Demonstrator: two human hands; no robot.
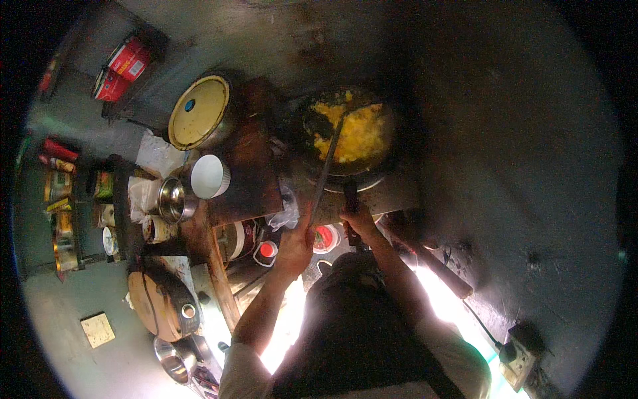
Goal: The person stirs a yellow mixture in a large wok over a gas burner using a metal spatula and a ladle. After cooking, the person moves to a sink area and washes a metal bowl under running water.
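A dark wok [318,125] sits ahead of me, with yellow food [364,138], like scrambled egg in loose pieces, spread over its bottom. My left hand [296,247] is closed round the lower end of a long-handled cooking utensil [327,166]. The utensil slants up to the right and its far end rests among the food; the shape of its head is hard to make out. My right hand [361,219] grips the wok's dark handle [351,196], which points back toward me.
To the left, a wooden counter [249,189] bears a white bowl [211,176], a steel bowl [174,199] and a big round yellowish lid [199,113]. A crumpled plastic bag [286,207] hangs at its edge. Below stand red-topped tubs [325,238]. A round chopping board [151,306] lies lower left.
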